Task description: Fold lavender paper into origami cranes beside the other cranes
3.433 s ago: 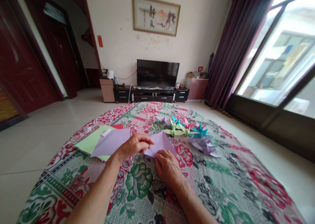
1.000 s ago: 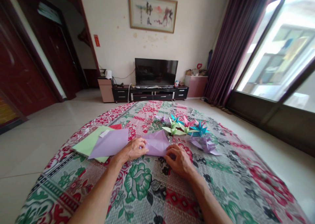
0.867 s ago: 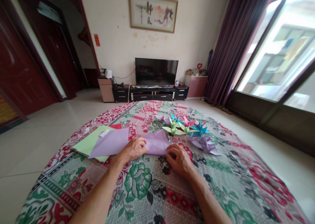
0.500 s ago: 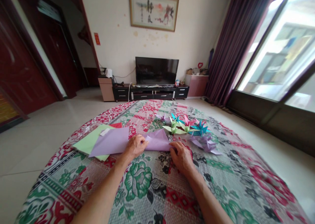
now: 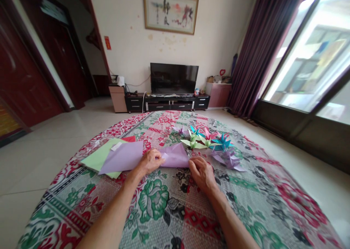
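A sheet of purple paper (image 5: 176,156), partly folded over, lies on the flowered tablecloth between my hands. My left hand (image 5: 150,162) is closed on its left end, with a pale corner of paper showing at the fingertips. At the right end, the curled fingers of my right hand (image 5: 201,171) pinch the paper's edge; the fingertips are partly hidden. Beside my left hand lies another flat purple sheet (image 5: 124,156), overlapping light green sheets (image 5: 97,157). Just beyond my right hand rests a purple folded paper crane (image 5: 231,159).
Several more paper cranes stand past the paper, among them a green one (image 5: 193,142), a blue one (image 5: 223,142) and a pink one (image 5: 210,135). A red sheet (image 5: 129,139) peeks out behind the left stack. Across the floor stands a television (image 5: 174,78) on a low cabinet.
Both hands stay at the two ends of the purple paper. The left fingers have shifted very slightly, and the pale corner beside them looks smaller and lower.
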Available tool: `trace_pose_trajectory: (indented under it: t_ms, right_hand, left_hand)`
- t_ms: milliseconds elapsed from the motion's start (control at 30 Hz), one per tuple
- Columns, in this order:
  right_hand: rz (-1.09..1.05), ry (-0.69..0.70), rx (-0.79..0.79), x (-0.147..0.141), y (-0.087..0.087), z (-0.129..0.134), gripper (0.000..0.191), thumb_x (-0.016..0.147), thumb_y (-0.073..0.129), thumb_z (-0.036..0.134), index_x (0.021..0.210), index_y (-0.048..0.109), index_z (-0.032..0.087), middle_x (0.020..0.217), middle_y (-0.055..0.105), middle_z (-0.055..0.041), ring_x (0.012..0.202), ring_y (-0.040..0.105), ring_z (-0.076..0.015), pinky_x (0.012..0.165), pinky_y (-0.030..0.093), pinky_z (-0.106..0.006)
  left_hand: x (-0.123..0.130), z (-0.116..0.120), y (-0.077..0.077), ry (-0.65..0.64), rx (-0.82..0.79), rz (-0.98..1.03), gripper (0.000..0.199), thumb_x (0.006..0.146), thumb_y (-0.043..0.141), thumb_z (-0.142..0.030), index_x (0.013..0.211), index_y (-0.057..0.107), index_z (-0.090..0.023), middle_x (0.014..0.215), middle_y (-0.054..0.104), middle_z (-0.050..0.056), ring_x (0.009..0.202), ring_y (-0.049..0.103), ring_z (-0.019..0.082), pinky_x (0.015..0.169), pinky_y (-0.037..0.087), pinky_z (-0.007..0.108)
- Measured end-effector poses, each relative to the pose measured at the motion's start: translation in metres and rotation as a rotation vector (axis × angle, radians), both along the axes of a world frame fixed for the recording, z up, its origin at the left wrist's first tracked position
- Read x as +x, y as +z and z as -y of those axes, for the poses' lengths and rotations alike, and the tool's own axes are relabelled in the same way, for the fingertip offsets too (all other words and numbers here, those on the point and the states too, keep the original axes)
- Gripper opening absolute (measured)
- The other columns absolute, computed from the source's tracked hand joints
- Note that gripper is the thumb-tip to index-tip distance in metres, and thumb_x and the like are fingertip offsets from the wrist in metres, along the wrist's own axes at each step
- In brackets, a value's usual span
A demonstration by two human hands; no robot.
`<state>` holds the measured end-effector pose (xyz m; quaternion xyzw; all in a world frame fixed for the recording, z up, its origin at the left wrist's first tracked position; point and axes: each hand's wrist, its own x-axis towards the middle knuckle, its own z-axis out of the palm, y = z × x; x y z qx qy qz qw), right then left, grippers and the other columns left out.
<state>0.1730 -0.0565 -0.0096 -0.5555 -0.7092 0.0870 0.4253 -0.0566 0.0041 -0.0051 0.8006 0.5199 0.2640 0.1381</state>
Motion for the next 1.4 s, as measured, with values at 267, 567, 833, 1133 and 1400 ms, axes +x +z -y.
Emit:
trace_pose_trajectory:
  t_ms: [267,567,833,1133,1400]
  right_hand:
    - [0.099,0.052,-0.05,-0.005,0.003,0.01,0.029,0.081,0.053,0.039,0.063,0.064,0.02,0.089,0.064,-0.0042,0.08,0.059,-0.0158,0.076,0.043,-0.027]
    - [0.161,0.037,-0.036,-0.006,-0.001,0.008,0.022,0.081,0.052,0.032,0.067,0.065,0.021,0.094,0.063,-0.0038,0.086,0.058,-0.0159,0.079,0.042,-0.028]
    - [0.226,-0.005,-0.003,-0.012,0.0,0.011,0.022,0.079,0.053,0.026,0.059,0.061,0.019,0.089,0.063,-0.0048,0.08,0.056,-0.0156,0.076,0.041,-0.028]
    - [0.264,0.116,0.085,-0.031,0.012,0.026,0.015,0.075,0.057,0.021,0.06,0.061,0.021,0.08,0.066,-0.0019,0.084,0.053,-0.0182,0.084,0.034,-0.036]
    - [0.166,0.365,0.01,-0.038,0.01,0.031,0.021,0.069,0.048,0.007,0.07,0.064,0.021,0.084,0.065,-0.0004,0.081,0.056,-0.0137,0.083,0.037,-0.028]
  left_hand:
    - [0.002,0.01,0.005,-0.037,-0.01,-0.082,0.011,0.064,0.06,-0.021,0.053,0.063,-0.018,0.087,0.061,0.001,0.081,0.056,0.014,0.076,0.041,0.023]
    - [0.008,0.009,0.0,0.055,-0.009,-0.106,0.011,0.063,0.057,-0.018,0.052,0.06,-0.017,0.085,0.06,0.001,0.079,0.055,0.014,0.074,0.041,0.023]
    - [0.011,0.005,-0.006,0.117,0.0,-0.08,0.009,0.067,0.059,-0.021,0.058,0.061,-0.018,0.08,0.059,0.002,0.082,0.054,0.015,0.078,0.04,0.024]
    - [0.009,0.002,-0.009,0.107,0.176,-0.041,0.005,0.071,0.057,-0.019,0.068,0.061,-0.019,0.083,0.06,0.004,0.088,0.054,0.018,0.085,0.039,0.03]
    - [-0.004,-0.002,-0.008,0.055,0.211,-0.005,0.014,0.068,0.052,-0.009,0.071,0.06,-0.019,0.088,0.061,0.004,0.09,0.055,0.017,0.088,0.04,0.029]
